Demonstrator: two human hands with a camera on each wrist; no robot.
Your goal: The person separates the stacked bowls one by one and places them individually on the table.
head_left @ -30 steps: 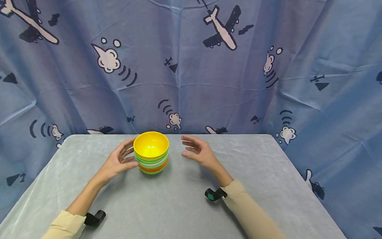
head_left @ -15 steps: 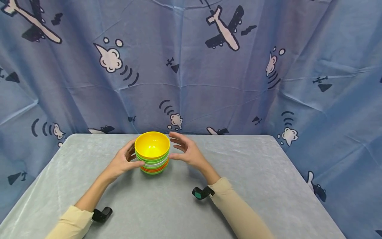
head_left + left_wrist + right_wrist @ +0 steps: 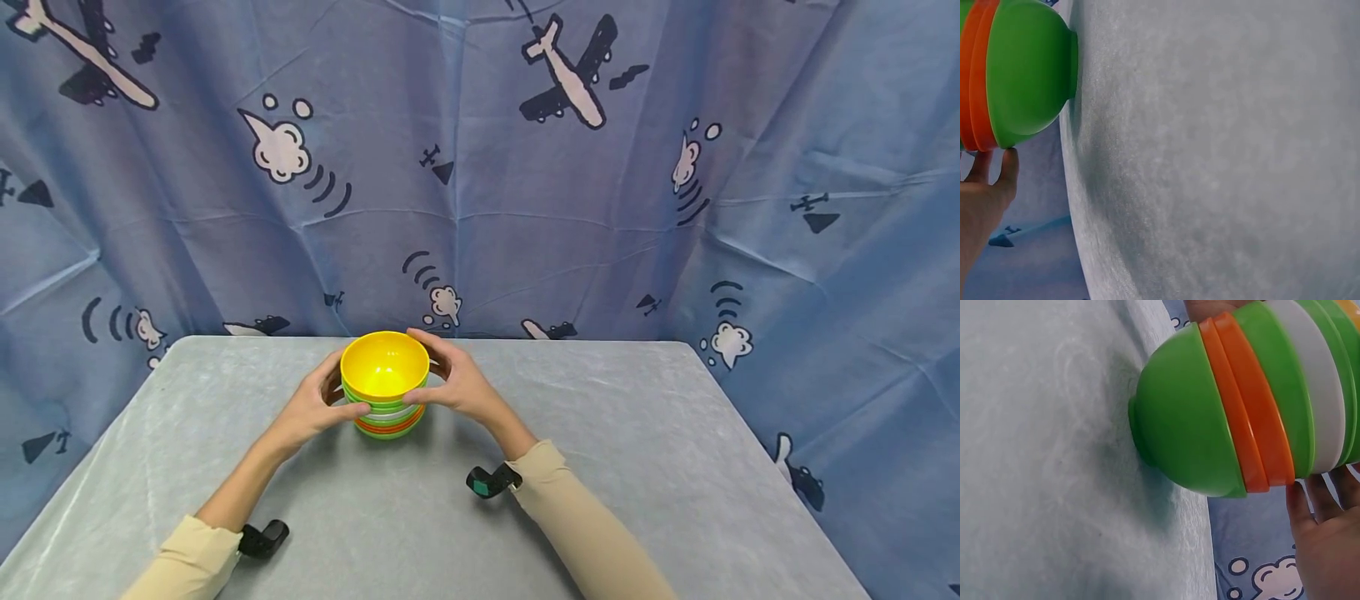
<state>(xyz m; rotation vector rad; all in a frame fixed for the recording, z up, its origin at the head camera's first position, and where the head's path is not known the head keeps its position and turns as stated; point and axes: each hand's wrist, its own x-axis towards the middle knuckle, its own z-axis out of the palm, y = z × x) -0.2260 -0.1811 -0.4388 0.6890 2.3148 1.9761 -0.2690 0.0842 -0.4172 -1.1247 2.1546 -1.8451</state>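
A stack of nested bowls stands upright on the table, topped by a yellow bowl (image 3: 384, 367). Below it come green, white and orange bowls, down to a green bowl (image 3: 1179, 419) at the bottom. On the left side my left hand (image 3: 311, 408) curves round the stack, thumb in front and fingers behind. My right hand (image 3: 461, 385) curves round the right side, its thumb lying just under the yellow rim. In the left wrist view, fingertips of the left hand (image 3: 985, 200) touch the lower bowls. The right wrist view shows fingers of the right hand (image 3: 1335, 531) against the stack's side.
A pale grey cloth covers the table (image 3: 637, 433). Behind its far edge hangs a blue curtain (image 3: 375, 167) with airplane and cloud prints. Black wrist cameras sit at the left wrist (image 3: 262, 539) and right wrist (image 3: 492, 482).
My right hand has moved left from beside the bowls until it meets the stack. My left hand has shifted slightly right, its thumb now across the front. The bowls stay on the table.
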